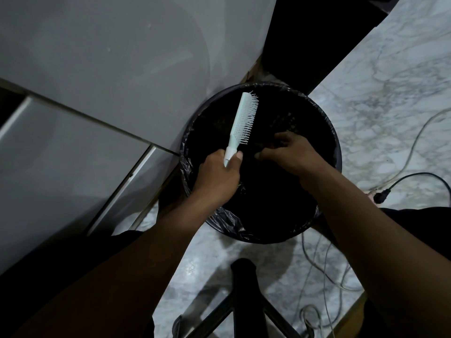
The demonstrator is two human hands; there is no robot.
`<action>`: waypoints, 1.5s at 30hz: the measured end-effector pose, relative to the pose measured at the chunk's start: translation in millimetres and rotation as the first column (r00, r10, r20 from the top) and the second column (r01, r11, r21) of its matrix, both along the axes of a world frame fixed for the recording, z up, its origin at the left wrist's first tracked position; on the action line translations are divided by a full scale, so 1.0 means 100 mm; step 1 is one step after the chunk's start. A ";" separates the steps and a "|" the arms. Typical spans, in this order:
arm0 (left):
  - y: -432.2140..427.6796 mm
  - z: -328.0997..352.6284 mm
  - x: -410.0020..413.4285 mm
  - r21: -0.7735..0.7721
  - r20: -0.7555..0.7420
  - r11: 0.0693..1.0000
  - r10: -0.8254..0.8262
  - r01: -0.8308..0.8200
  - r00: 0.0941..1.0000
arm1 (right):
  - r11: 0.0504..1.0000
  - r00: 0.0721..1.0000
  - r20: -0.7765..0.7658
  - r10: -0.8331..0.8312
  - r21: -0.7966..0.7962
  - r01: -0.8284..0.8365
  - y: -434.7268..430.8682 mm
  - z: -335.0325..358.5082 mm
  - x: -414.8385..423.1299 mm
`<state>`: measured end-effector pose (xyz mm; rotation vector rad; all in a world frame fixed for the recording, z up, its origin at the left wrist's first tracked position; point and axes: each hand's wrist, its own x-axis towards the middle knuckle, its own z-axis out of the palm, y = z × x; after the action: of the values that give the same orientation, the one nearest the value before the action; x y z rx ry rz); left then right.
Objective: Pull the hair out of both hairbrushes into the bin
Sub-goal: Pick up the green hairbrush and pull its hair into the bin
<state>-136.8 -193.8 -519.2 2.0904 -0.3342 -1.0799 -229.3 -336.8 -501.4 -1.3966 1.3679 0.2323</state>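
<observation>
A pale mint hairbrush point(241, 123) is held over the round black bin point(338, 152), which is lined with a black bag. My left hand point(219, 176) grips the brush by its handle, bristles facing right. My right hand point(290, 154) hovers over the bin just right of the bristles, fingers curled and pinched together. Against the dark bin I cannot make out whether hair is between the fingers. Only one hairbrush is in view.
A grey cabinet point(97, 81) stands to the left of the bin. The floor is pale marble point(390, 93). Cables and a black plug point(380, 195) lie on it to the right. A black stool or chair base point(244, 301) is below the bin.
</observation>
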 end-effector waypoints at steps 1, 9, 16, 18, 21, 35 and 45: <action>0.00 0.01 0.00 -0.003 0.012 1.000 -0.010 0.010 1.000 | 1.000 0.999 0.036 -0.023 -0.010 0.023 0.00 0.01 0.01; 0.00 0.05 -0.06 -0.079 0.035 0.986 -0.141 0.144 0.989 | 0.901 0.847 0.334 -0.413 0.285 0.327 -0.06 0.04 0.08; -0.03 0.10 -0.11 -0.132 -0.093 0.981 -0.156 0.143 0.983 | 0.901 0.853 0.307 -0.422 0.246 0.357 -0.02 -0.02 0.10; -0.03 0.10 -0.11 -0.129 -0.104 0.982 -0.155 0.141 0.982 | 0.924 0.877 0.300 -0.374 0.199 0.326 -0.03 -0.01 0.10; 0.00 0.08 -0.07 -0.118 -0.066 0.984 -0.141 0.132 0.988 | 0.964 0.900 0.349 -0.263 0.140 0.228 0.00 0.04 0.07; -0.03 0.13 -0.06 -0.092 -0.203 0.994 -0.071 0.053 0.977 | 0.931 0.808 0.467 -0.358 0.110 0.349 -0.03 -0.03 0.04; -0.03 0.29 -0.12 -0.114 -0.500 0.993 -0.070 0.014 0.863 | 0.951 0.842 0.462 -0.279 0.011 0.308 0.00 -0.05 0.02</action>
<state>-149.0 -196.8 -490.5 1.6328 -0.1716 -1.5482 -227.2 -337.1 -506.3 -1.1724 1.1707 -0.3344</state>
